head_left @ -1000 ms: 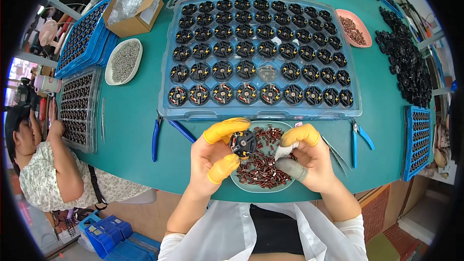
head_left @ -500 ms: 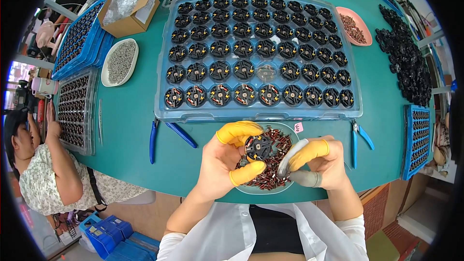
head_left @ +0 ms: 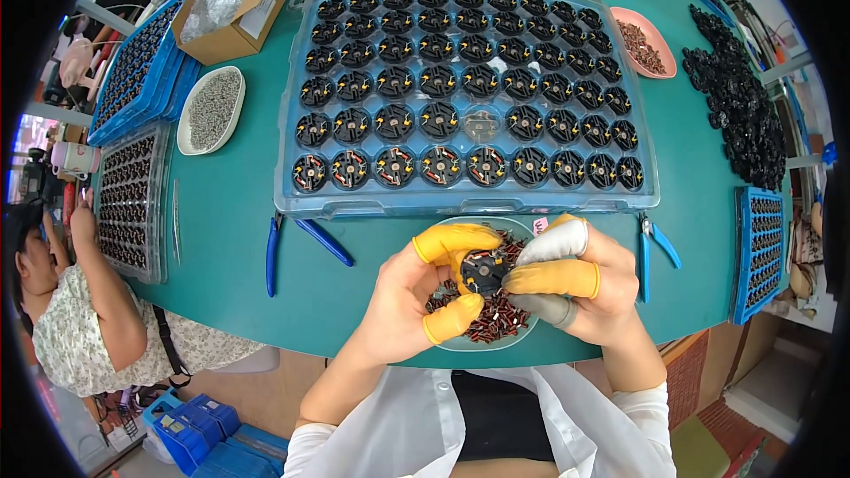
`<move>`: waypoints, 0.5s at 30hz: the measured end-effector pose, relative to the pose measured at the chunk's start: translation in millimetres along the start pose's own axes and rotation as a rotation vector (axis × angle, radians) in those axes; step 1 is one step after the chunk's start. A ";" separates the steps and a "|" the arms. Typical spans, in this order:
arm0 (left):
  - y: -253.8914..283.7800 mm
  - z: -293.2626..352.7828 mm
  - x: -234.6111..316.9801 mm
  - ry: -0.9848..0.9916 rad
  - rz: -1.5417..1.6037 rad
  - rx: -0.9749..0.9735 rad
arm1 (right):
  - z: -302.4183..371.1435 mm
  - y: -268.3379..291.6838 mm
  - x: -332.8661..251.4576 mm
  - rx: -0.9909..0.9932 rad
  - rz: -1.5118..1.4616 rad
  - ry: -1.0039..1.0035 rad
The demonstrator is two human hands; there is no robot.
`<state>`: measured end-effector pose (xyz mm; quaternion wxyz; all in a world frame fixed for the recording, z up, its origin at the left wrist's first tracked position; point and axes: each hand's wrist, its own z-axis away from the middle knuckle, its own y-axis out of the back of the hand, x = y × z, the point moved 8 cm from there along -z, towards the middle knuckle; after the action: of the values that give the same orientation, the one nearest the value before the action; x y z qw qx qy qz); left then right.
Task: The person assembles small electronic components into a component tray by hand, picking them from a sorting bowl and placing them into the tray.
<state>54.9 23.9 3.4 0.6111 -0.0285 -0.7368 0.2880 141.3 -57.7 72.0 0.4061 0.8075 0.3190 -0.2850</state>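
Observation:
My left hand (head_left: 403, 296), with yellow finger cots, holds a round black plastic holder (head_left: 483, 273) with yellow terminals by its rim. The holder's face is turned up. On its right edge rest the fingertips of my right hand (head_left: 598, 279), closed together in white, yellow and grey cots; whatever they pinch is hidden. Beneath both hands sits a shallow bowl (head_left: 474, 347) heaped with small copper-brown wound parts (head_left: 491, 327). Just beyond it lies a blue tray (head_left: 460, 204) with rows of similar black holders; in its front row several hold copper-brown parts.
Blue-handled pliers (head_left: 272, 257) lie left of the bowl, light-blue cutters (head_left: 646, 257) to the right. A white dish (head_left: 183, 137) of small metal parts, a cardboard box (head_left: 226, 35), a pink dish (head_left: 668, 57) and a black-parts heap (head_left: 744, 106) surround the tray. A co-worker (head_left: 80, 310) sits left.
My right hand has moved up and in, from over the bowl's right side to the holder's edge. The holder, in my left hand, has shifted slightly right.

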 end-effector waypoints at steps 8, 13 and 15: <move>-5.3 0.9 1.9 0.031 -0.146 0.005 | 0.8 -5.9 -0.8 -0.040 0.081 -0.003; -4.8 1.7 -2.3 0.059 -0.140 -0.007 | 1.5 -5.5 -1.9 -0.068 0.109 0.020; -5.7 1.6 -4.1 0.074 -0.119 -0.007 | 2.1 -5.6 -2.1 -0.077 0.117 0.035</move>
<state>56.3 16.9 2.2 0.6539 0.0026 -0.7151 0.2472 135.4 -57.5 69.8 0.4470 0.8136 0.2889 -0.2339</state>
